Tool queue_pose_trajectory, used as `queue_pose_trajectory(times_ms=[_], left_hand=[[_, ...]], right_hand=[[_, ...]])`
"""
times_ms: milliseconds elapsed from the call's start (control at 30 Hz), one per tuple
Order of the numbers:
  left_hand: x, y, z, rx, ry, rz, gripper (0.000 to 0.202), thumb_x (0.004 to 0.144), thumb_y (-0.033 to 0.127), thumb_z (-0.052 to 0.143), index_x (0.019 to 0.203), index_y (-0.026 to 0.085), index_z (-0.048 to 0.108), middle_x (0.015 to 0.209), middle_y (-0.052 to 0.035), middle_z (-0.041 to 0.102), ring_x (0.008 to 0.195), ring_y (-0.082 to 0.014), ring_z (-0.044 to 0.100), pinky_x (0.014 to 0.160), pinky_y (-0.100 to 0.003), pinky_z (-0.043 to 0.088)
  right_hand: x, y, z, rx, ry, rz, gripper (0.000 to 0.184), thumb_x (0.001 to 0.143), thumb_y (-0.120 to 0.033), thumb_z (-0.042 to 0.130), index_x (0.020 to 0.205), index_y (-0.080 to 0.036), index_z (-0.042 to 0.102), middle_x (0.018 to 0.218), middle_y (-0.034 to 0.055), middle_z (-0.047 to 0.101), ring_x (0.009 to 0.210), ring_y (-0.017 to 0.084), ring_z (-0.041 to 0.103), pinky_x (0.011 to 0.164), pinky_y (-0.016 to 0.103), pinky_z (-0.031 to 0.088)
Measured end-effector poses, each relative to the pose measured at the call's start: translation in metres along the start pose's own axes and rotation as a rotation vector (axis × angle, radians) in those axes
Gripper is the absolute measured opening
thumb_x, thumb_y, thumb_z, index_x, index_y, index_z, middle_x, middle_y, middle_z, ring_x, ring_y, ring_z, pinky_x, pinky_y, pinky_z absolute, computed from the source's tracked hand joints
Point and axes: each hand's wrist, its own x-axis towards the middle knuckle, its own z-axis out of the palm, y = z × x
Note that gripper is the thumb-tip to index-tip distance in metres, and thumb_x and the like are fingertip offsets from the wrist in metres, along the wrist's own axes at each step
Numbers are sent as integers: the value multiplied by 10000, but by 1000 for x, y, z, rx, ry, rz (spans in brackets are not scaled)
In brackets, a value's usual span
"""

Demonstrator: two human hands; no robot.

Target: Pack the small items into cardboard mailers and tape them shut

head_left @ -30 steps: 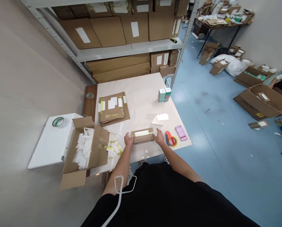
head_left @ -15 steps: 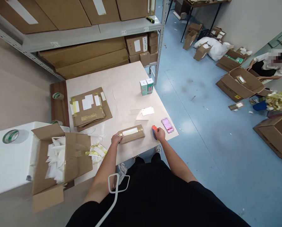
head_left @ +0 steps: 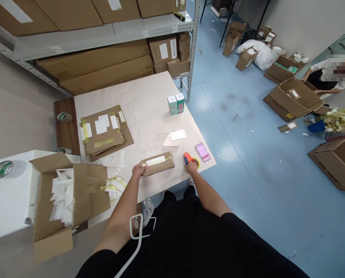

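Note:
My left hand (head_left: 138, 170) grips the left end of a small cardboard box (head_left: 158, 166) lying near the table's front edge. A white label and clear tape show on the box's top. To its right, my right hand (head_left: 191, 166) is closed around a tape dispenser (head_left: 187, 157), orange and blue with a yellow ring showing on its right side. The dispenser is apart from the box. A phone in a pink-purple case (head_left: 203, 151) lies just beyond it at the table's right edge. White labels (head_left: 178, 134) lie behind the box.
Flattened cardboard (head_left: 105, 131) lies on the table's left, two green-and-white boxes (head_left: 175, 104) near its right edge. An open carton (head_left: 88, 193) of white scraps stands at left. Shelving (head_left: 103, 34) holds cartons behind. Across the floor, a person (head_left: 325, 77) reaches into a large carton (head_left: 294, 100).
My right hand has lifted and turned the tape dispenser, so its orange end points away and the yellow ring now shows. My left hand stays on the box. The view has shifted slightly.

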Motion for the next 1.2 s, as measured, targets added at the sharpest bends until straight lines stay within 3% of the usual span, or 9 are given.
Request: queue_pose_trajectory(times_ms=[133,300,467,567,700,800,867,1033,1200], left_hand=[[-7,1,-2,107,30,49,642,747,331,831,1360,206,686,1141,-82,791,1016,-251,753,752,-254,545],[-22,5,-1,99,60,126,557,726,323,839,1267,225,743,1041,-59,812,1012,-269,753,792,-255,518],[-38,7,2,-20,46,151,536,776,292,808,1299,218,722,1158,-81,796,1082,-262,736,832,-253,510],[-48,4,4,-73,11,178,491,809,290,778,1294,232,720,1174,-79,792,1095,-263,733,860,-266,512],[-56,2,4,-67,17,189,502,823,316,763,1312,222,701,1276,-112,749,1189,-294,694,944,-311,507],[-61,6,0,-102,147,212,663,810,315,775,1440,186,612,1444,-161,640,1304,-312,624,1029,-342,490],[-64,16,-6,-191,200,304,621,856,335,736,1444,178,613,1470,-159,618,1303,-293,623,1051,-339,490],[-74,63,-24,-386,-105,665,411,932,449,666,1210,165,772,1280,-122,747,1195,-249,679,1074,-336,495],[-77,104,-36,-360,-468,637,541,705,520,876,1104,159,818,1152,-114,793,1068,-271,717,914,-337,570]], right_hand=[[-4,-2,-27,126,91,-15,465,913,-345,640,1321,-126,596,1243,252,702,1159,362,677,924,423,495],[-30,-28,-37,278,227,-332,432,845,-337,705,1231,-175,601,1137,162,733,1004,336,701,839,412,524],[-52,-84,-17,545,-76,-668,353,761,-393,757,1041,-235,612,1016,41,749,969,280,705,869,393,550],[-59,-106,-4,691,-265,-720,378,697,-393,790,980,-230,600,972,28,757,966,257,714,909,393,550],[-62,-109,-7,690,-348,-699,462,658,-403,829,1031,-223,622,1015,42,766,1009,259,717,936,409,549],[-63,-105,-16,698,-370,-706,491,641,-417,854,1037,-224,638,1043,47,768,1035,267,715,953,432,550],[-62,-104,-19,738,-385,-708,499,612,-413,877,1008,-221,640,1016,40,765,1023,266,716,967,442,546],[-62,-106,-18,747,-409,-687,533,570,-426,910,982,-227,637,984,36,760,1009,271,716,987,460,533],[-65,-108,-22,727,-431,-735,504,596,-398,895,1001,-236,643,992,28,764,995,270,724,982,456,535]])
